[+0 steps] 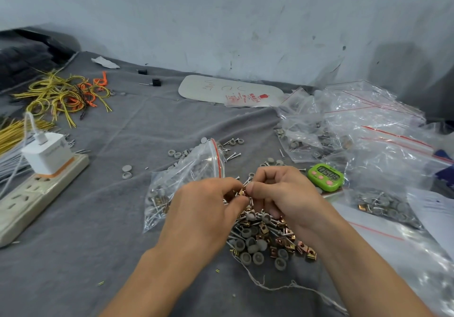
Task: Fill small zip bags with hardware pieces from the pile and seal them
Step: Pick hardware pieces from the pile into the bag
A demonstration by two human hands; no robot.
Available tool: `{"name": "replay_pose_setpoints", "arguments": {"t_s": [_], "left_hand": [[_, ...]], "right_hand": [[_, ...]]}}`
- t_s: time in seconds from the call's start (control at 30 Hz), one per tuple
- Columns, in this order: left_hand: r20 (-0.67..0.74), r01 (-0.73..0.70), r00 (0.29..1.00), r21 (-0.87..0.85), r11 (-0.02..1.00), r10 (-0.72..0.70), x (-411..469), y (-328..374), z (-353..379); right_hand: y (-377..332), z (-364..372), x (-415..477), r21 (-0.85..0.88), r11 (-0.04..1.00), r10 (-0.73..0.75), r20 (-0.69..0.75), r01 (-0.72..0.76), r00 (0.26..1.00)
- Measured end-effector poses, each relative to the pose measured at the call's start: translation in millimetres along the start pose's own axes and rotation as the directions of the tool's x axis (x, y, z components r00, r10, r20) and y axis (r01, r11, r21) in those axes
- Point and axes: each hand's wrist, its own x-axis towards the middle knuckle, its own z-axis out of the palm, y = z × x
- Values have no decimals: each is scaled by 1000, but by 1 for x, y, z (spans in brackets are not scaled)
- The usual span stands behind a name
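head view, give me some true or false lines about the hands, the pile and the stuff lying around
1. The left hand and the right hand both pinch hardware pieces between their fingertips. True.
2. The green timer sits on the power strip. False: it lies on the grey cloth right of the hands, and the strip is at the far left.
3. A white charger is plugged into the power strip. True.
4. The zip bag left of the pile is empty. False: screws and grey caps show inside it.
5. Yellow and orange wires lie at the far left. True.
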Motion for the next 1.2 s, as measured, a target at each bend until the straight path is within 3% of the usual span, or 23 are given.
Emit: {"name": "replay_pose_setpoints", "arguments": {"t_s": [0.17,0.27,0.33,0.4,0.47,0.53,0.57,0.63,0.73,0.83,0.97,1.07,1.2], "left_hand": [[-64,-15,998,56,998,19,-3,1,1],[-162,4,987,151,988,21,-1,-2,-3],[-240,39,971,146,989,-3,0,-3,-8],[-181,84,981,76,994,-69,-1,-2,-10],[-46,140,989,5,990,-139,-1,1,-6],[0,162,987,-21,987,-162,-1,1,-2],[-13,168,986,-18,986,-168,-1,0,-1],[-52,183,982,-20,983,-184,0,0,-2],[-100,152,983,-45,987,-156,1,3,-3],[-126,76,989,-40,996,-81,0,3,-7],[-307,55,951,97,994,-22,11,-3,-26],[-186,135,978,189,973,-99,19,-6,-35],[-48,94,995,345,934,-82,14,-12,-33]], "right_hand": [[-1,7,1,37,998,-48,13,48,999],[3,9,4,-79,995,-66,-89,59,994],[3,4,5,-42,998,-62,-176,56,982],[-1,-3,3,-11,998,-59,-201,58,978],[-3,-6,0,-210,977,-60,-154,26,986],[0,-4,-2,-523,851,-62,-163,-33,985],[0,-2,-2,-583,811,-91,-198,-43,976],[0,2,-2,-440,898,-119,-186,26,975],[-2,8,-3,-164,982,-101,-43,93,994],[0,12,1,-93,991,-107,-118,97,987],[-4,14,13,-182,976,-176,-320,122,931],[-10,25,28,-280,947,-260,-384,156,886],[-17,46,42,-485,859,-329,-276,165,903]]}}
